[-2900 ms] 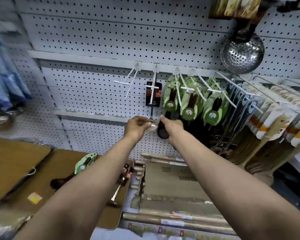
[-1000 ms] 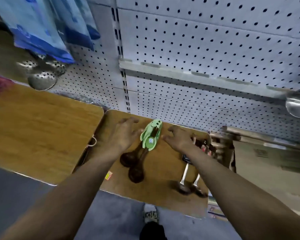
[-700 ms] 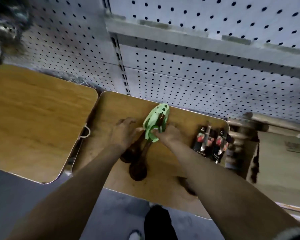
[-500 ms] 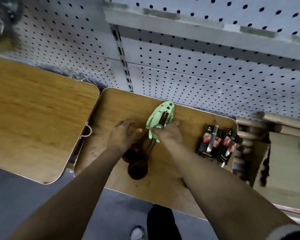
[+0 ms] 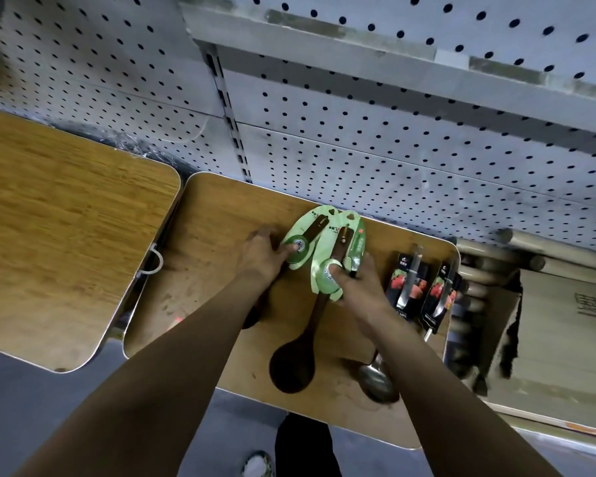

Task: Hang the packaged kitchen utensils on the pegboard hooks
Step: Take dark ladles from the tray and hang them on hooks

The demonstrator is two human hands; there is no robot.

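Two dark wooden spoons on green header cards lie on a wooden board [image 5: 221,215] below the pegboard [image 5: 393,139]. My left hand [image 5: 260,258] pinches the left green card [image 5: 301,241], thumb on its round label; that spoon's bowl is hidden under my forearm. My right hand [image 5: 356,280] grips the right green card [image 5: 334,259], whose spoon [image 5: 295,366] points its bowl toward me. The two cards are fanned apart. No pegboard hooks are in view.
Two black-carded metal spoons [image 5: 424,290] lie right of my right hand, one bowl [image 5: 375,378] near the board's front edge. A second wooden board [image 5: 59,215] sits to the left. Cardboard boxes and rolls [image 5: 547,311] stand at the right. Grey floor lies below.
My hands left the hung utensils on the pegboard and dropped to the board. They closed on the stacked green-carded spoons and pulled the two cards apart.
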